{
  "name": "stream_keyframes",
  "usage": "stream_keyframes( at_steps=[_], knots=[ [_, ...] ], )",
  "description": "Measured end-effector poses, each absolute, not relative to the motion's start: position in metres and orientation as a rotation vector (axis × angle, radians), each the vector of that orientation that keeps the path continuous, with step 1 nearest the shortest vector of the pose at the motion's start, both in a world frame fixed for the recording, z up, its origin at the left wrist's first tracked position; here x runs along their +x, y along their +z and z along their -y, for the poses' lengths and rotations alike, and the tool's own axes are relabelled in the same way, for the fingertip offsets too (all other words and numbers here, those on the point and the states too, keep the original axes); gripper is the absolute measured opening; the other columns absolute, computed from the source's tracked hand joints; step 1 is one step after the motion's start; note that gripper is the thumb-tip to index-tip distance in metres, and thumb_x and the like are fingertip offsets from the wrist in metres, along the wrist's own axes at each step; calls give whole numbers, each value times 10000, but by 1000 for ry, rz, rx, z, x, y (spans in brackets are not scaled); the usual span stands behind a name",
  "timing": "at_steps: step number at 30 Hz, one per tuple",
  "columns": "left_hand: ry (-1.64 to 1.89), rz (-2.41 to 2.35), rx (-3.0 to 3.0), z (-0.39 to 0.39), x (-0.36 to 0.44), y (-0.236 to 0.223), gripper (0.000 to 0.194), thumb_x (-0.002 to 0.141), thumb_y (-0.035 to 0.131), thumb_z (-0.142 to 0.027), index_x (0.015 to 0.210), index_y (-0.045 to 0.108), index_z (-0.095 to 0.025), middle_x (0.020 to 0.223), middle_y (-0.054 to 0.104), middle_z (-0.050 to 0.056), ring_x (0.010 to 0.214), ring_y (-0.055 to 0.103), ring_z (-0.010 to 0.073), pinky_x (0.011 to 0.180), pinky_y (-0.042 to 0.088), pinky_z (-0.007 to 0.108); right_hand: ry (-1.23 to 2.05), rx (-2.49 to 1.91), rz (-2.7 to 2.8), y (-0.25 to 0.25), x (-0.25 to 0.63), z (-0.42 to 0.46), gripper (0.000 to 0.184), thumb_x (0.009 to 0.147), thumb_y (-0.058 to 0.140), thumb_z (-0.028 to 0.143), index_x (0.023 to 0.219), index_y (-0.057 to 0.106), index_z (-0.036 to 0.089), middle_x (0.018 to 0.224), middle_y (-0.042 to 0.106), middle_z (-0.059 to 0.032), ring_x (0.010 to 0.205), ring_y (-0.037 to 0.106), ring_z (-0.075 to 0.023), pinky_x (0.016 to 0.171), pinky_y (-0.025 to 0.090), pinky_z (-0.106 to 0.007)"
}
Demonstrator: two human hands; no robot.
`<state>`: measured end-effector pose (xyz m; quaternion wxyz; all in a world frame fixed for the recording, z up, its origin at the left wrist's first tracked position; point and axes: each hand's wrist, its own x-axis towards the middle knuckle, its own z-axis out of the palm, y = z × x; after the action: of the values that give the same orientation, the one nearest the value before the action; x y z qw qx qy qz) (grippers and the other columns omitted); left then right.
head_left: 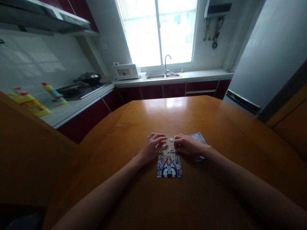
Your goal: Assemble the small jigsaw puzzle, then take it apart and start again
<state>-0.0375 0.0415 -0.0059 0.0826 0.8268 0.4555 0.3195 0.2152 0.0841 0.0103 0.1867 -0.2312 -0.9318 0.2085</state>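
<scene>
A partly joined jigsaw puzzle (169,164) lies on the wooden table, with a blue dog-like cartoon face at its near end. Its far edge is uneven, and several loose puzzle pieces (171,140) lie beyond it. My left hand (153,147) hovers at the puzzle's upper left, fingers apart and curved, holding nothing that I can see. At the upper right, my right hand (188,145) has its fingers bent together around a small pale puzzle piece, mostly hidden. A printed picture sheet (198,137) lies partly under the right hand and wrist.
The brown table (172,118) stretches away on all sides. Beyond it are a counter with a sink (155,76), a white microwave (126,71) and a stove with a dark pan (90,77). Bottles (54,93) stand at left; a refrigerator (268,57) stands at right.
</scene>
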Motion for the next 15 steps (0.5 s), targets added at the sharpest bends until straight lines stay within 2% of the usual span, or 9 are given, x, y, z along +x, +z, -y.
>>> stream_keyframes(
  at_steps=[4, 7, 11, 15],
  knots=[
    [701, -1295, 2625, -33, -32, 0, 208, 969, 606, -303, 1120, 747, -323, 1119, 689, 55, 1056, 525, 240, 952, 397, 403, 544, -810, 2486, -2, 211, -89, 77, 849, 680, 120, 810, 658, 182, 812, 638, -19, 763, 547, -157, 715, 421, -262],
    [601, -1306, 2689, -31, -32, 0, 204, 968, 610, -342, 1115, 750, -366, 1173, 665, 45, 1091, 501, 254, 968, 368, 423, 521, -850, 2389, -11, 212, -96, 115, 885, 635, 117, 815, 695, 185, 795, 664, -22, 745, 569, -157, 713, 421, -265],
    [644, -1478, 2678, -34, -34, -4, 267, 972, 594, -309, 1208, 710, -352, 1244, 622, 62, 1144, 462, 270, 1002, 349, 447, 411, -878, 2294, -16, 217, -105, 158, 928, 613, 166, 851, 748, 198, 861, 687, -64, 833, 588, -192, 770, 443, -304],
    [755, -1592, 2614, -39, -38, -6, 287, 978, 572, -288, 1238, 693, -312, 1168, 641, 68, 1091, 496, 254, 983, 377, 424, 299, -893, 2217, -12, 220, -106, 181, 956, 575, 165, 946, 752, 201, 943, 686, -87, 923, 582, -214, 826, 454, -334]
  ],
)
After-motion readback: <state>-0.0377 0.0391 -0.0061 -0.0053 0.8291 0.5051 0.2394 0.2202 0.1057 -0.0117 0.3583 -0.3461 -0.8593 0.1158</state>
